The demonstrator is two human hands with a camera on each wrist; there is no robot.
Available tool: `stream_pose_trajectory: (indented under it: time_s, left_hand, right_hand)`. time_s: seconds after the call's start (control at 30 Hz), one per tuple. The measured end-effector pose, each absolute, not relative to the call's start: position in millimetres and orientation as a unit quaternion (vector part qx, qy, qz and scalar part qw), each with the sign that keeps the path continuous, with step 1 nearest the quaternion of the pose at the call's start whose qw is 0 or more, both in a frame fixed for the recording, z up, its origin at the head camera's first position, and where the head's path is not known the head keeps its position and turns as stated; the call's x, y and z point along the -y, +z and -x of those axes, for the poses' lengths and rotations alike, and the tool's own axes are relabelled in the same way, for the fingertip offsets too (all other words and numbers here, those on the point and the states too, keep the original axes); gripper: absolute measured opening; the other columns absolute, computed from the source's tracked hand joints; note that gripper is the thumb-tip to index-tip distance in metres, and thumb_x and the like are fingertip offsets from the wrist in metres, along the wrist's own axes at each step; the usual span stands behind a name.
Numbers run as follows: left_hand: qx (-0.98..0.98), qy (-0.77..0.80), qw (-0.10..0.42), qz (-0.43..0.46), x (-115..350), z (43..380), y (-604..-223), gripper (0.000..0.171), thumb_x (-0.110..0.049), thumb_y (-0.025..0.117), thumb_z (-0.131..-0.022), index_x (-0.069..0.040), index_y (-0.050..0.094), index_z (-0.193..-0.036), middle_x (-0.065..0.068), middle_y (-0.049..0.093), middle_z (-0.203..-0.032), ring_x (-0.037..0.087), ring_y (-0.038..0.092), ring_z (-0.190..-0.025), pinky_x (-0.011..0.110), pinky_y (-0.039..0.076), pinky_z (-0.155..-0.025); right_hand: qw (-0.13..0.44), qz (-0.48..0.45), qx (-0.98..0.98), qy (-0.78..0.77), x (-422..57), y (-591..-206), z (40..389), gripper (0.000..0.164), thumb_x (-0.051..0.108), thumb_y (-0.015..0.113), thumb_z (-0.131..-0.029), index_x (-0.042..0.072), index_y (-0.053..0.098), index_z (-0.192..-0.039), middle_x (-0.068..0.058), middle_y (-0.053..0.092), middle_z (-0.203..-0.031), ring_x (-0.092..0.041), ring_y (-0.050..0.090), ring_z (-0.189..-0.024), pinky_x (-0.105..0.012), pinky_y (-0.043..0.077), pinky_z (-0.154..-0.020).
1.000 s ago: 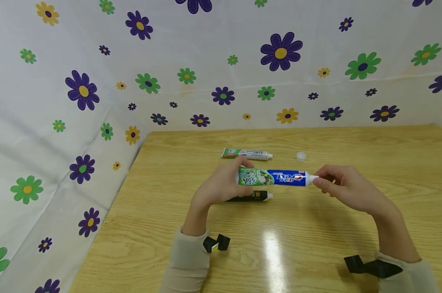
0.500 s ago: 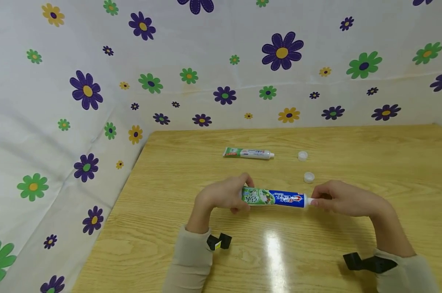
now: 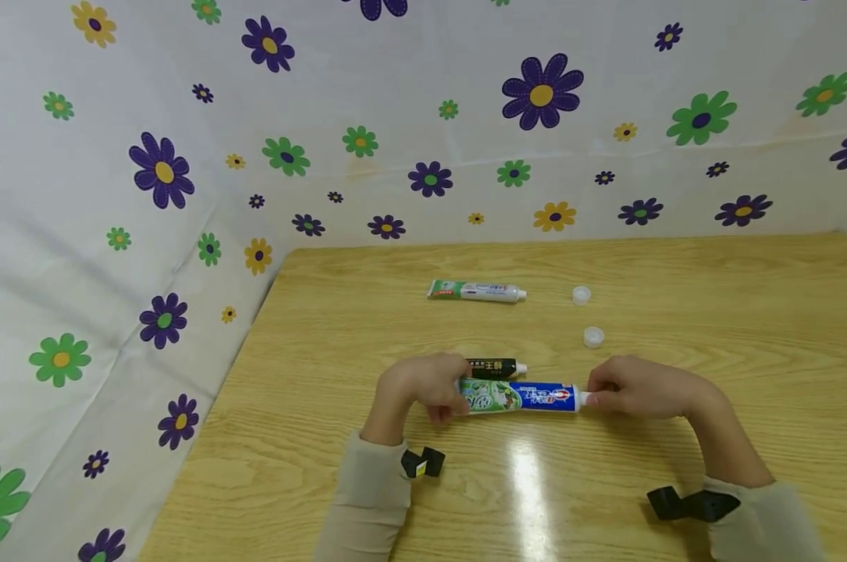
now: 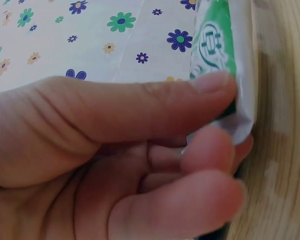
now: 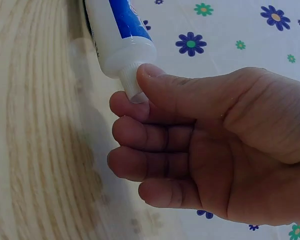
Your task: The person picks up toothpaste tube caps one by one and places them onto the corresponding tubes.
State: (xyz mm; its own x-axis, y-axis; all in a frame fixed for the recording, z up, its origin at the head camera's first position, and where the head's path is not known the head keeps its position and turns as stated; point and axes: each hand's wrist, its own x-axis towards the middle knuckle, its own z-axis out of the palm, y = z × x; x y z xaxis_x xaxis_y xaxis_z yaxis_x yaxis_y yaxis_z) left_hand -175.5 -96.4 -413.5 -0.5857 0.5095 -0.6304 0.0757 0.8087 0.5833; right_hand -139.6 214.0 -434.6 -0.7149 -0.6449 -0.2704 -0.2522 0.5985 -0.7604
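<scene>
A green and blue toothpaste tube (image 3: 535,396) lies crosswise between the two hands in the head view. At its flat tail end, my left hand (image 3: 426,384) grips it between thumb and fingers. The thumb lies across the green print in the left wrist view. My right hand (image 3: 644,386) pinches the white cap (image 5: 131,86) at the other end between thumb and index finger. Just behind this tube is a black toothpaste tube (image 3: 493,368), partly hidden by the left hand. Whether the held tube touches the table cannot be told.
Farther back on the wooden table (image 3: 367,312) lies a white and green toothpaste tube (image 3: 482,292). Two loose white caps (image 3: 593,336) rest to the right of the tubes. A flower-printed cloth (image 3: 367,94) stands behind and at the left.
Both hands have brought the held tube toward the table's front edge. It has passed over the black tube, which shows behind it now. The nearer loose cap has come into sight.
</scene>
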Motion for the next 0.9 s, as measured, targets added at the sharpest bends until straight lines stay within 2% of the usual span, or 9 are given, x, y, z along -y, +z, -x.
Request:
stream_pose_trajectory:
  time_s: [0.17,0.57,0.73,0.9]
  left_hand:
    - [-0.867,0.245,0.398,-0.172,95,178,-415,0.028,-0.002,0.068,-0.092,0.003,0.056,-0.117,0.01,0.062,-0.071,0.018,0.061,-0.051,0.03,0.057,-0.054]
    - [-0.891,0.22,0.36,-0.165,92,184,-423,0.029,-0.001,0.066,-0.094,-0.005,0.053,-0.119,0.008,0.061,-0.087,0.017,0.059,-0.059,0.027,0.053,-0.055]
    - [-0.898,0.218,0.347,-0.159,92,184,-425,0.029,-0.002,0.068,-0.093,-0.006,0.055,-0.118,0.008,0.061,-0.087,0.019,0.059,-0.061,0.029,0.054,-0.058]
    - [-0.907,0.222,0.322,-0.153,92,184,-423,0.029,-0.003,0.07,-0.091,-0.006,0.053,-0.114,0.008,0.059,-0.087,0.018,0.057,-0.062,0.027,0.05,-0.055]
  right_hand:
    - [0.272,0.255,-0.856,-0.359,-212,-439,140,0.021,0.021,0.057,-0.102,0.011,0.064,-0.084,0.006,0.046,-0.069,-0.007,0.043,-0.062,-0.023,0.034,-0.055]
    - [0.245,0.228,-0.873,-0.356,-208,-449,142,0.016,0.019,0.059,-0.1,0.009,0.068,-0.091,0.005,0.049,-0.072,-0.01,0.045,-0.065,-0.024,0.035,-0.056]
    - [0.239,0.21,-0.88,-0.352,-207,-448,144,0.015,0.018,0.06,-0.1,0.009,0.07,-0.092,0.004,0.051,-0.074,-0.012,0.046,-0.068,-0.025,0.037,-0.059]
    - [0.21,0.207,-0.883,-0.366,-205,-450,146,0.011,0.016,0.064,-0.098,0.007,0.067,-0.101,0.002,0.059,-0.082,-0.014,0.049,-0.074,-0.025,0.042,-0.063]
